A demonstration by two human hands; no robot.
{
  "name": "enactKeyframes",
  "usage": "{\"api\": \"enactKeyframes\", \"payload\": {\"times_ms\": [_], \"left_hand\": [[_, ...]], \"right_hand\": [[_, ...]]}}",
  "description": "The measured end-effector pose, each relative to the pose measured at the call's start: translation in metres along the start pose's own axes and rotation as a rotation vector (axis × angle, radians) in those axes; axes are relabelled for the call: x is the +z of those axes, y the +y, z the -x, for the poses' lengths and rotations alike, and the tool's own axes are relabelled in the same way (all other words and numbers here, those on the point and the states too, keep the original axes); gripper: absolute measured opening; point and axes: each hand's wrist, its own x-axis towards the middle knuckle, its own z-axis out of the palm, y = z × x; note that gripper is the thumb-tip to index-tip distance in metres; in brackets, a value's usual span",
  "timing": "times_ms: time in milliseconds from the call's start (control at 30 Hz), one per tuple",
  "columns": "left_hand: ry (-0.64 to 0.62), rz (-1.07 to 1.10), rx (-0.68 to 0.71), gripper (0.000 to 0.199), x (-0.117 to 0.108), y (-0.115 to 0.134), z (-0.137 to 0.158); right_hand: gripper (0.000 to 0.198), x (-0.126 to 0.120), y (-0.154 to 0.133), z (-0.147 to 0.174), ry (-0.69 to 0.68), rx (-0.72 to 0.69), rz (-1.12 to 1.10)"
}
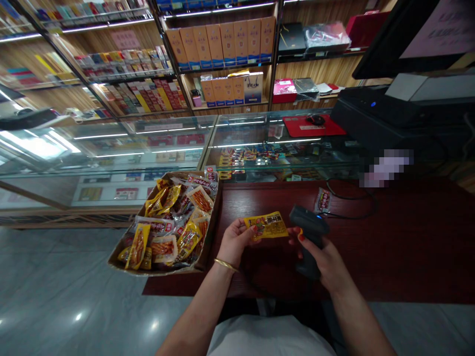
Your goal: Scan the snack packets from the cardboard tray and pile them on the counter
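My left hand (237, 241) is closed on the left end of a yellow snack packet (272, 225), held flat above the dark red wooden table. In my right hand (322, 253) is a black barcode scanner (309, 225), its head just right of the packet and a small blue light showing on it. The right fingertips come close to the packet's right end; whether they touch it I cannot tell. To the left, a cardboard box (211, 247) holds many yellow and clear snack packets. Another small dark packet (323, 200) lies on the table beyond the scanner.
A black cable (356, 216) loops over the table (408, 247) at right. Behind stand a glass display counter (178, 143), a red mouse pad (297, 127) with a mouse (315, 120), and a monitor (382, 44). Shelves with boxes (226, 44) line the back.
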Motion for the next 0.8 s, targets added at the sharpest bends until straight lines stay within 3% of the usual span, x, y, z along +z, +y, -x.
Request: {"api": "enactKeyframes", "payload": {"times_ms": [400,567,800], "left_hand": [[0.102,0.039,0.098,0.050,-0.005,0.003,-0.007],[0.082,0.108,0.055,0.043,-0.008,0.006,-0.005],[0.089,0.186,-0.042,0.031,-0.009,0.008,-0.006]], "right_hand": [[0.062,0.007,-0.008,0.013,0.060,0.029,0.245],[0.063,0.003,-0.006,0.015,0.062,0.042,0.205],[0.052,-0.005,-0.002,0.017,-0.043,-0.009,0.233]]}}
